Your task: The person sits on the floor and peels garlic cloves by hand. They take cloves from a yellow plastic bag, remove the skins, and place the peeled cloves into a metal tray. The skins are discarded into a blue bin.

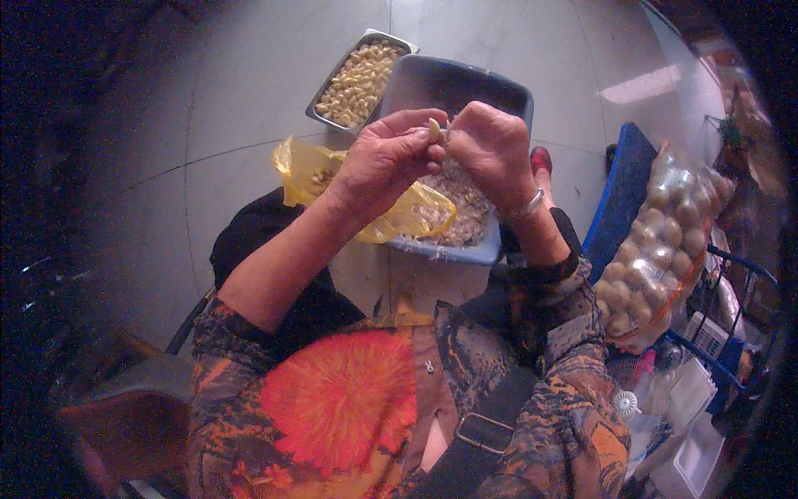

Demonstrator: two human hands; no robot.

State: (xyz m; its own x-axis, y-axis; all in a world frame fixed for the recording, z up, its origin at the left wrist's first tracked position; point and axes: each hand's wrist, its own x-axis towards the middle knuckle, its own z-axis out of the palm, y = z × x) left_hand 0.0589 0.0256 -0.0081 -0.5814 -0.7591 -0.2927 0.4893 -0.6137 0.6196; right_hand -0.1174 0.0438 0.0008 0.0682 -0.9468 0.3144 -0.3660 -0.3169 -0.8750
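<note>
A pale garlic clove [434, 129] is pinched between the thumb and fingers of my left hand [389, 153]. My right hand [489, 150] is curled close beside it, its fingertips turned inward at the clove; what they grip is hidden. Both hands are above a blue-grey plastic tub [483, 254] with a layer of papery garlic skins [464, 215] inside. A yellow plastic bag [293, 165] lies over the tub's near left side, with some unpeeled cloves [321, 179] in it. Beyond my left hand, a metal pan [408, 47] holds many peeled cloves [355, 87].
To the right, a clear bag of round, pale produce [654, 243] leans by a blue panel [623, 181]. Below it are a small fan [625, 402] and white plastic containers [695, 455]. A red shoe [541, 161] shows beside the tub. A brown chair or stool [131, 424] stands lower left.
</note>
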